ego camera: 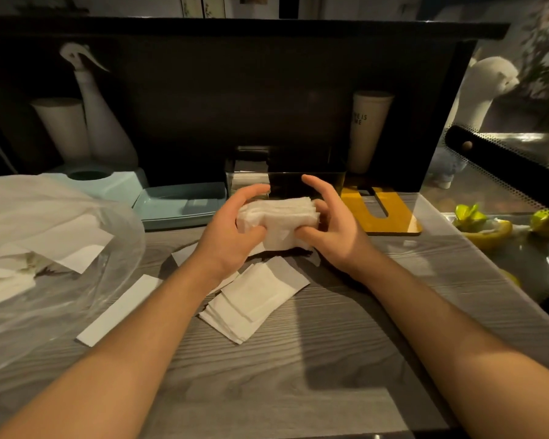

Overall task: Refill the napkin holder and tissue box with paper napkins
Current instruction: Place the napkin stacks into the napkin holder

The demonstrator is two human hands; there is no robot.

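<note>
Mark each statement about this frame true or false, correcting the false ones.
1. Both hands hold one napkin stack. True: the left hand and right hand grip the stack from either side.
2. The held stack rests on the table. False: it is lifted above the table, in front of the dark holder.
3. More napkins lie on the table under the forearms. True: a loose pile sits there.
4. The clear bag is right of the hands. False: the bag is on the left.
5. A yellow board lies right of the holder. True: the board lies flat there.
6. The spray bottle stands on the right. False: the bottle is at the back left.
</note>
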